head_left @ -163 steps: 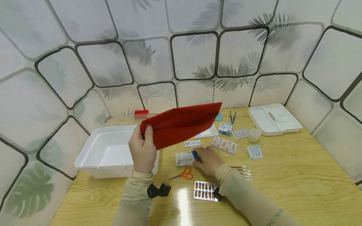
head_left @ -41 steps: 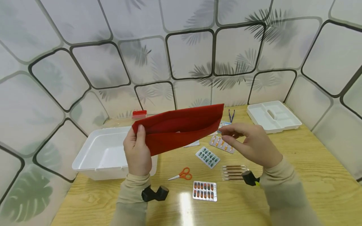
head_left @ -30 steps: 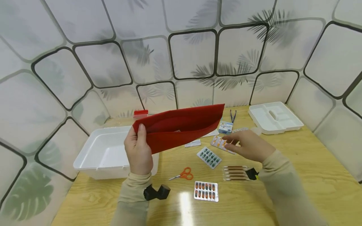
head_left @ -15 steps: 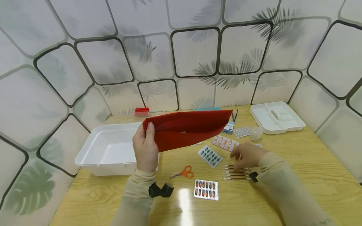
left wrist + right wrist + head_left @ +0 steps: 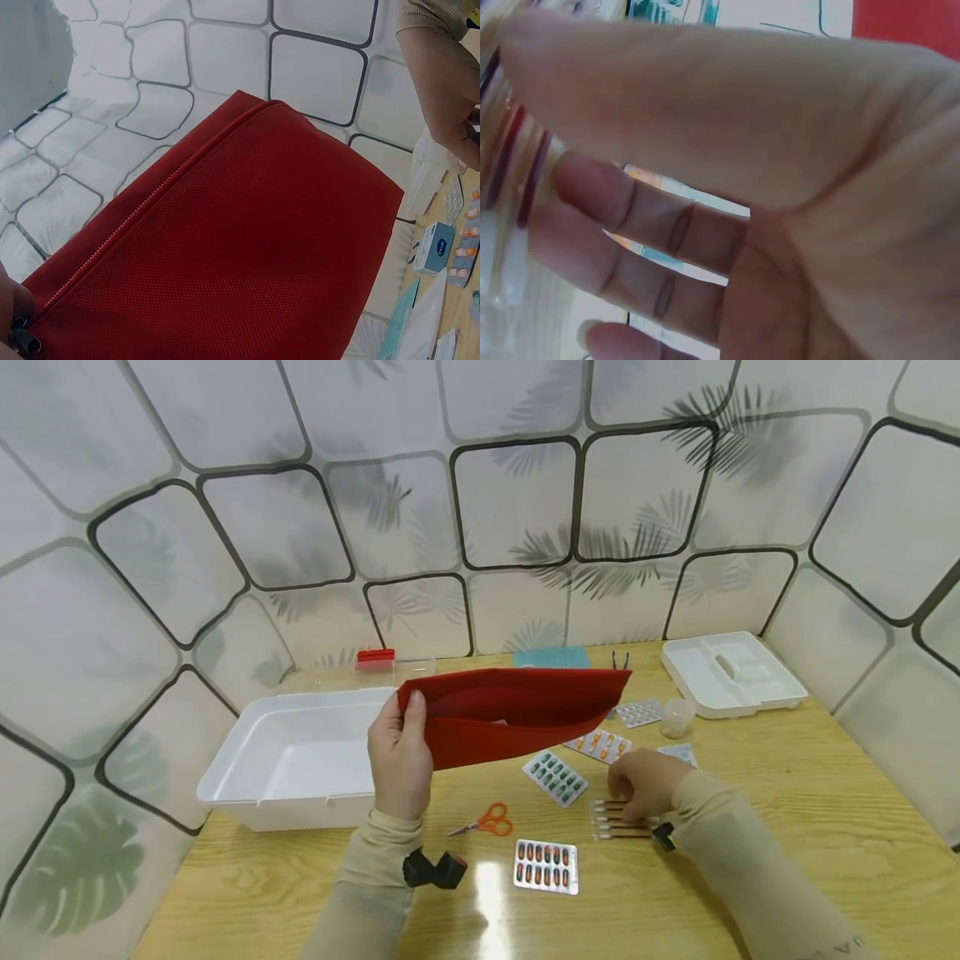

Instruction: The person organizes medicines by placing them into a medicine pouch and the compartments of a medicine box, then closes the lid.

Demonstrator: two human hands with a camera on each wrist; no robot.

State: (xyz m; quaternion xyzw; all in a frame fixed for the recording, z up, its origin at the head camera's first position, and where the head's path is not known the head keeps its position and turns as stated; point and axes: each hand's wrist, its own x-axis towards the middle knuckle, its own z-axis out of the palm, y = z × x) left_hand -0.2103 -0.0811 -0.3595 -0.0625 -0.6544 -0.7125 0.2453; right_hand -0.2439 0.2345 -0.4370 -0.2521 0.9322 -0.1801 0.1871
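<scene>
My left hand (image 5: 401, 758) grips a red zippered pouch (image 5: 517, 752) by its left end, thumb in front, and holds it up over the table with its mouth agape. A small pale bit of something shows inside the mouth. In the left wrist view the zipper pull (image 5: 26, 341) sits beside the fingers. My right hand (image 5: 654, 781) is low over a clear packet of cotton swabs (image 5: 611, 828) that lies on the table. Its fingertips are right at the swabs (image 5: 510, 165), with thumb and visible fingers fairly straight; the index finger is hidden behind the thumb.
Left stands a white bin (image 5: 262, 777); back right, a white compartment tray (image 5: 772, 693). Between them lie green (image 5: 557, 778), orange (image 5: 600, 745) and red-black (image 5: 546, 866) capsule blisters, orange-handled scissors (image 5: 495, 820), a clear cup (image 5: 677, 718), tweezers (image 5: 619, 660) and a blue-white box (image 5: 433, 249).
The white medicine box from the earliest frame is gone from the table; a green capsule blister shows there. My right hand moved down onto the swab packet. The pouch shifted slightly right and lower.
</scene>
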